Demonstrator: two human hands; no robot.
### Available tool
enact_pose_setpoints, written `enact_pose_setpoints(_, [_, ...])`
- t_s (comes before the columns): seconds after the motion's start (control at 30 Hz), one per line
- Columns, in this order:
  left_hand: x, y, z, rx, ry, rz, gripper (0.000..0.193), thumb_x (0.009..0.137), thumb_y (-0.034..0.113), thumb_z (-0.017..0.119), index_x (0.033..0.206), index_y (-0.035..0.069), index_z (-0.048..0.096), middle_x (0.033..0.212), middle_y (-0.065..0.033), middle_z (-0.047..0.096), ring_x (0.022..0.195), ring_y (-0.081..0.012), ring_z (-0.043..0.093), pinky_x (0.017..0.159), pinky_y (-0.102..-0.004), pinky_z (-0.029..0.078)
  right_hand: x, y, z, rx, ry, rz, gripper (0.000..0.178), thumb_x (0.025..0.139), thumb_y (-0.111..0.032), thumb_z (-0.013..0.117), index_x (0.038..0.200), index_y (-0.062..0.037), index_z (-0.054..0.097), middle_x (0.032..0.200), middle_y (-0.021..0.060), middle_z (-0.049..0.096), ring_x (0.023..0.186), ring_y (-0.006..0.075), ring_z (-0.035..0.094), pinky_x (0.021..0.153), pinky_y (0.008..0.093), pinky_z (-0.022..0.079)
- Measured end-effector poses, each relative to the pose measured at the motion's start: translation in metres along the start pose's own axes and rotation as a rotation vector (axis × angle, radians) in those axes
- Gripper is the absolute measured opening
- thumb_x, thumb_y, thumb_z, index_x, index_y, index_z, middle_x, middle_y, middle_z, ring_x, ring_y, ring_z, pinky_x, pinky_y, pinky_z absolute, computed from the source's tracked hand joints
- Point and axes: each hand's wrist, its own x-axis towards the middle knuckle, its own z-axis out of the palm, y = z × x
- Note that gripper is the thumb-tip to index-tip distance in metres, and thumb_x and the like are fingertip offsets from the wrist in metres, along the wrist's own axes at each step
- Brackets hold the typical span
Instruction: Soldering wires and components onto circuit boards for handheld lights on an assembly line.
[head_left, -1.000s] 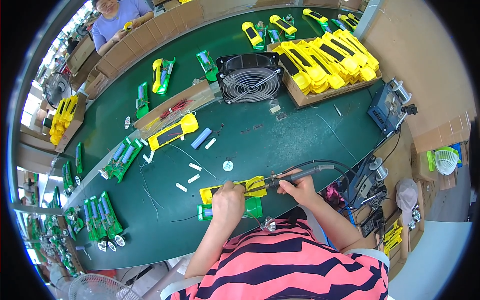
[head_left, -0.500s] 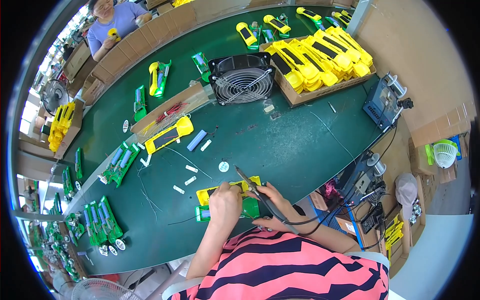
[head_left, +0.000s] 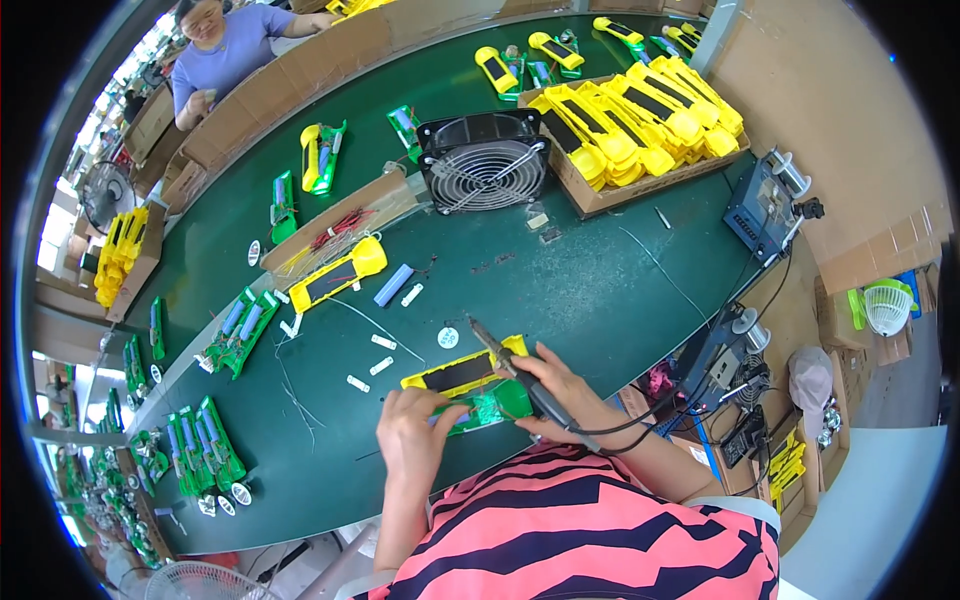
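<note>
left hand (head_left: 408, 428): at green casing (head_left: 512, 400), 9 o'clock end; can't tell if pinching
right hand (head_left: 563, 388): gripping soldering iron (head_left: 540, 398), tip toward 11 o'clock
yellow casing (head_left: 460, 375): 12 o'clock of green

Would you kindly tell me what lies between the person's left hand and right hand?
In the head view, the green casing lies between the left hand and the right hand, which holds a soldering iron; the yellow casing lies beyond.

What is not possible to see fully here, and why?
Head view:
Long green plastic casing: left end hidden by the left hand.
Round white sticker: marks too small to read.
Heaped yellow plastic casings: lowest hidden by the brown cardboard box.
Pale round fan cage: cut by lower edge.
</note>
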Motion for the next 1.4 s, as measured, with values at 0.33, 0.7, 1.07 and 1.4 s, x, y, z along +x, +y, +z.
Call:
enact_pose_setpoints(0.33, [-0.022,0.005,0.061,-0.240,0.217,0.012,0.024,0.063,-0.001,0.067,0.086,0.005,0.063,0.073,-0.0051,0.060,0.067,-0.0201,0.053,0.059,-0.0300,0.042,0.015,-0.002,-0.017,-0.021,-0.059,0.106,0.075,0.062,-0.011,0.072,0.124,-0.0064,0.031,0.118,0.0074,0.050,0.114,0.0304,0.043,0.105,0.0459,0.019])
enact_pose_setpoints(0.7, [-0.013,0.002,0.036,-0.271,0.056,-0.006,0.013,0.059,-0.002,0.068,0.068,0.002,0.060,0.082,-0.0079,0.051,0.073,-0.0234,0.050,0.062,-0.0321,0.043,-0.033,-0.018,-0.013,-0.014,0.379,-0.032,0.015,0.075,-0.007,0.061,0.089,-0.0028,0.057,0.062,0.0042,0.061,0.056,0.0151,0.059,0.098,0.0499,0.028])
enact_pose_setpoints(1.07, [-0.008,0.003,0.038,-0.214,0.006,-0.008,0.012,0.056,-0.006,0.064,0.064,0.000,0.056,0.080,-0.0092,0.050,0.074,-0.0252,0.052,0.063,-0.0333,0.044,-0.046,0.003,0.027,0.392,0.628,0.171,0.018,0.074,-0.003,0.059,0.092,-0.0035,0.054,0.063,0.0020,0.061,0.072,0.0140,0.059,0.096,0.0491,0.028])
enact_pose_setpoints(1.4, [-0.007,0.003,0.041,-0.192,0.030,0.024,0.014,0.054,-0.007,0.062,0.062,0.001,0.053,0.078,-0.0100,0.049,0.073,-0.0262,0.051,0.062,-0.0339,0.044,-0.045,0.005,0.029,0.338,0.647,0.140,0.016,0.074,-0.004,0.059,0.090,-0.0027,0.054,0.061,0.0018,0.060,0.074,0.0142,0.057,0.095,0.0487,0.030])
